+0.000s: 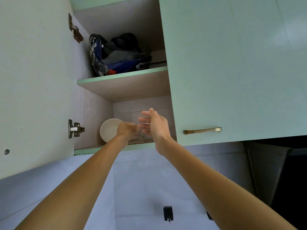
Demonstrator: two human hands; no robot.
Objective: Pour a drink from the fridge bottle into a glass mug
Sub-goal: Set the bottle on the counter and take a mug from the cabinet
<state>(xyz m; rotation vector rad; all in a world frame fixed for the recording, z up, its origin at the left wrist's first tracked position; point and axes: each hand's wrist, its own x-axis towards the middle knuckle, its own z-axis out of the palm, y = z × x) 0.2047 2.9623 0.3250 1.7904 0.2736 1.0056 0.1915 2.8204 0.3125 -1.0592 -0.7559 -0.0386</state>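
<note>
Lower shelf (89, 150) holds bowl (108, 130), glass mug (141, 134) (helmet (116, 57) above).

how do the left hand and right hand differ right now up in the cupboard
The left hand has its fingers curled and seems to grip the glass mug; the right hand is open, fingers straight, gripping nothing. The left hand is by the white bowl; the right hand is nearer the closed door. Both reach into the cupboard's lower compartment.
</note>
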